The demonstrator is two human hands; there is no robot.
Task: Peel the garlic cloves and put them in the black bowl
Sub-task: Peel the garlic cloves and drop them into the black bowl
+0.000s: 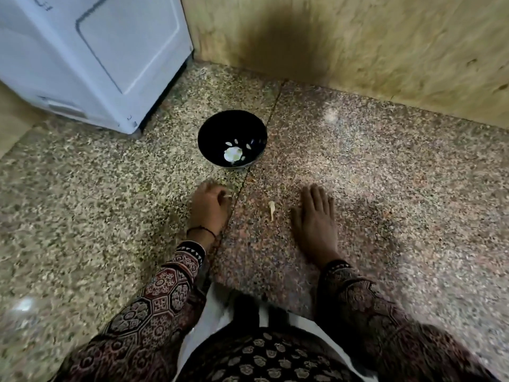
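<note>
A pale garlic clove (271, 209) lies on the speckled floor (110, 216) just nearer than the black bowl (209, 133), between the hands and touching neither; white pieces (233, 155) sit in the bowl's bottom. Near-left of the bowl the left hand (209, 206) curls its fingers, pinching a small pale scrap (227, 198) too blurred to name; near-right of it the right hand (316, 216) lies flat on the floor, fingers straight.

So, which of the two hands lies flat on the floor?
The right hand: its fingers are straight on the floor, while the left hand has curled fingers.
</note>
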